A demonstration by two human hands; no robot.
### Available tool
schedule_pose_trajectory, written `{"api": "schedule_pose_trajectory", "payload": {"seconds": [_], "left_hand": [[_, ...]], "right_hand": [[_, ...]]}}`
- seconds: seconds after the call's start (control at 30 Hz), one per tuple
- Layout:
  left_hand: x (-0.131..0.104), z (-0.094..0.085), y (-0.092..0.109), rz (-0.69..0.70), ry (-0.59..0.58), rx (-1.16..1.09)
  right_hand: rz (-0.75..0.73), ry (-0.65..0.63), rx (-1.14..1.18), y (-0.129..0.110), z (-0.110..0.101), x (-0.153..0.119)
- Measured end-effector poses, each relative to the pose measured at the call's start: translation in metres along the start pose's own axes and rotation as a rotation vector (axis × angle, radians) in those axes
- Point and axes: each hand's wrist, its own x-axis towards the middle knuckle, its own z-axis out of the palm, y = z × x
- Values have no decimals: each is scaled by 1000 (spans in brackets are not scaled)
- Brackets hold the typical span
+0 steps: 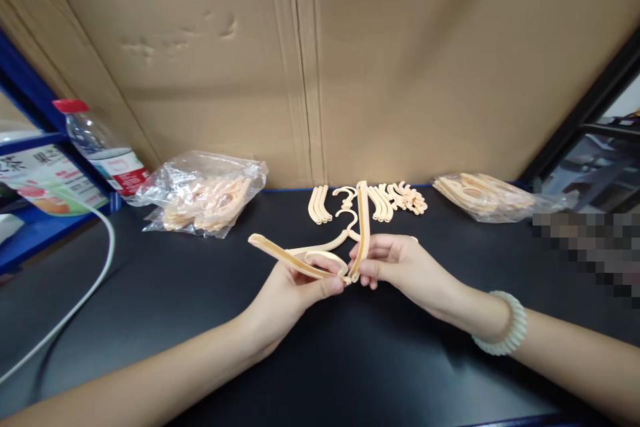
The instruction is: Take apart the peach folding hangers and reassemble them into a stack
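Between the fingers of my left hand point(295, 290) is a cream plastic hanger arm point(285, 257) with a curved hook piece point(327, 255) at its inner end. My right hand point(395, 260) pinches a second hanger arm point(363, 220), which stands nearly upright. The two inner ends meet or nearly meet between my fingertips; whether they are joined I cannot tell. Just behind them lies a hanger point(345, 230) with its hook away from me, partly hidden by my hands and the pieces.
Farther back lie loose hanger arms point(320, 205) and a pile of hooks point(407, 198). Clear bags of hanger parts stand left point(205, 197) and right point(483, 197). A bottle point(107, 150) leans at the far left, near a white cable point(107, 260). A cardboard wall point(200, 67) closes off the back.
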Motion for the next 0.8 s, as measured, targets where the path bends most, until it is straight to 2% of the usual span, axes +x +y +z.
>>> {"api": "schedule_pose_trajectory", "payload": {"seconds": [0.2,0.43,0.8], "left_hand": [[0,-1,-1,9,-33,46],[0,-2,-1,-10,-68,26],[-2,1,-3,1,-42,18]], "right_hand": [[-39,-60,-40,-3,3,-3],[-86,-52,-159,-3,2,-3],[-121,-47,-160,-2,6,-6]]}}
